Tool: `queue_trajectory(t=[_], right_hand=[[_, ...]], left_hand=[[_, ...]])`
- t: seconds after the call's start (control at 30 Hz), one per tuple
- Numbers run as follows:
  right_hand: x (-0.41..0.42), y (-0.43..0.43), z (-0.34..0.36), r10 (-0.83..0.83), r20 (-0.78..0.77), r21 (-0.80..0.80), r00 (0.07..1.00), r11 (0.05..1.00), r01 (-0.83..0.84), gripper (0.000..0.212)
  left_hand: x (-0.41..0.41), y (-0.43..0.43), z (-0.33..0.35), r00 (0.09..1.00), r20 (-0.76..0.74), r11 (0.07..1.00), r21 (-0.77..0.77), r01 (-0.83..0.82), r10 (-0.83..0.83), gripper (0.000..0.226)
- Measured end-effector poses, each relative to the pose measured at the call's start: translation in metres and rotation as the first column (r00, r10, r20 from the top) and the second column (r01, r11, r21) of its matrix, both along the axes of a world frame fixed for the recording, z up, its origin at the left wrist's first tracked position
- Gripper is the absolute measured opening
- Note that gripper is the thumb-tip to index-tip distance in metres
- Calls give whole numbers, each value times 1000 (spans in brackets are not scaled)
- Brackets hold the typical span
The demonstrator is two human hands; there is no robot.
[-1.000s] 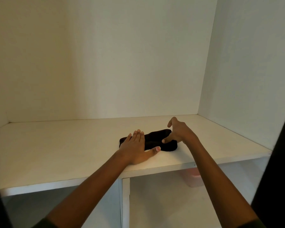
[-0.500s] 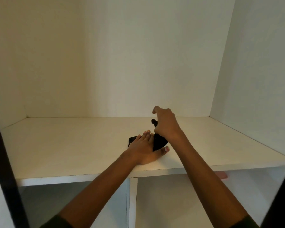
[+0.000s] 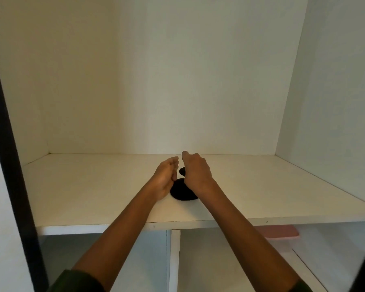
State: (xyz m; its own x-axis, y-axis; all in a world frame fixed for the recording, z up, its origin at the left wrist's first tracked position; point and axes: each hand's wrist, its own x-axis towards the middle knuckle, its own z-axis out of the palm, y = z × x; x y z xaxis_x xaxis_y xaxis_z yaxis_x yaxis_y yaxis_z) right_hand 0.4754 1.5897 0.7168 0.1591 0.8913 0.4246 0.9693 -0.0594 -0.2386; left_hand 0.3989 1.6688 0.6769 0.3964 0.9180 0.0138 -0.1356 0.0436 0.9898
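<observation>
A small black cloth (image 3: 181,194) lies bundled on the white shelf board (image 3: 93,186), near the middle. My right hand (image 3: 196,171) is above it with fingers curled, gripping an end of the cloth that pokes out black beside my knuckles. My left hand (image 3: 167,175) stands on its side just left of the cloth, palm toward the right hand. Its fingers are loosely curled with nothing seen inside them, and its heel touches the cloth's left edge. Most of the cloth's far part is hidden behind both hands.
White walls close the shelf at the back and on both sides. A dark upright frame (image 3: 6,144) runs down the left. Below the shelf are two compartments split by a white divider (image 3: 174,260), with a pink object (image 3: 280,232) in the right one.
My left hand lifted off the cloth and turned onto its side. My right hand pulled the cloth's end up and over, so the cloth became a shorter bundle. The view shifted left and up.
</observation>
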Motion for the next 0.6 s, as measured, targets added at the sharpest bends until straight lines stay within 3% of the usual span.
queue_trajectory(t=[0.13,0.27,0.43,0.6], right_hand=[[-8,0,-5,20,-35,-36,999,999,-22,33],[-9,0,-8,11,-65,-103,998,995,-17,28],[-8,0,-5,53,-66,-226,996,972,-67,39],[3,-3,-4,128,-139,-323,982,931,-167,29]], left_hand=[[-2,6,-6,998,48,989,-145,-28,35,35],[-2,1,-5,997,68,987,-160,-22,33,18],[-4,-4,-3,999,32,990,-136,-30,35,49],[-5,-6,1,998,-42,995,-82,-55,51,62]])
